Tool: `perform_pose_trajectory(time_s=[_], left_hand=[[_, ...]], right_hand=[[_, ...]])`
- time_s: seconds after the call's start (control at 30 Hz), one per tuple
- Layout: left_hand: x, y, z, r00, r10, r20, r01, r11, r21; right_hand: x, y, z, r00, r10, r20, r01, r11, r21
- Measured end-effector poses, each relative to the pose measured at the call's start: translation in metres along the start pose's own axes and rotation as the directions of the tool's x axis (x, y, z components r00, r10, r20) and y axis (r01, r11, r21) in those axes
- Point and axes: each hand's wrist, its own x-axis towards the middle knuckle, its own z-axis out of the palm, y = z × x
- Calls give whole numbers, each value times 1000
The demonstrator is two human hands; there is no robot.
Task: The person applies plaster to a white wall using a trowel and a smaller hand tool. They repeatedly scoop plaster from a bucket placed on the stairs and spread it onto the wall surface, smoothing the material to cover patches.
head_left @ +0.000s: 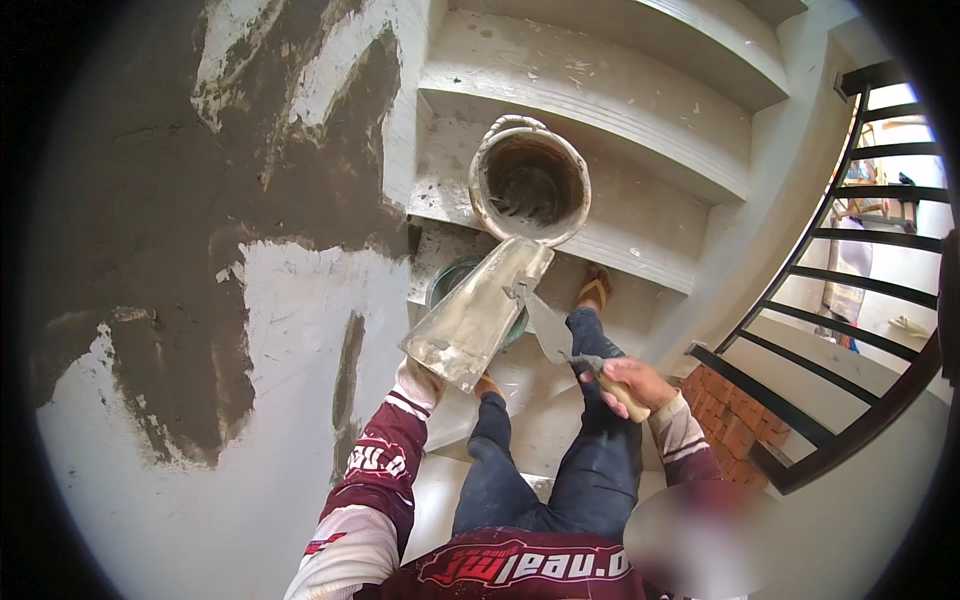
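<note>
My left hand (418, 376), mostly hidden, holds a long, rectangular metal plastering trowel (470, 315), its face up and smeared with grey mix. My right hand (632, 385) grips the wooden handle of a pointed trowel (550, 330), whose blade reaches the plate’s right side. Just beyond the plate, a white bucket (530, 150) with grey material inside sits on the stairs. A teal container (450, 278) is partly hidden under the plate. To the left, the wall (300, 330) carries patches of wet-looking grey plaster (170, 210).
Concrete steps (620, 80) rise ahead, speckled with debris. My sandalled feet (593, 285) stand on the steps. A black railing (810, 330) curves along the right, with bright space, household items and a red-brown brick-like surface (730, 420) visible beyond and below.
</note>
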Motion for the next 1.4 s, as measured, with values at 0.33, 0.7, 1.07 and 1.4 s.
perform_pose_trajectory(time_s=[0.33,0.7,1.07,1.4], left_hand=[[-17,-9,-7,991,132,24,-134,958,255],[-68,34,79,815,456,356,-315,-167,934],[-69,-50,-35,988,96,-124,-110,987,-120],[-86,-180,-72,967,254,11,-234,874,426]], right_hand=[[0,14,94,600,-800,21,11,-19,-1000],[165,-85,-26,588,-799,-124,-246,-31,-969],[190,-124,-5,110,-975,191,-293,-216,-932],[145,137,93,974,137,-180,-129,990,53]])
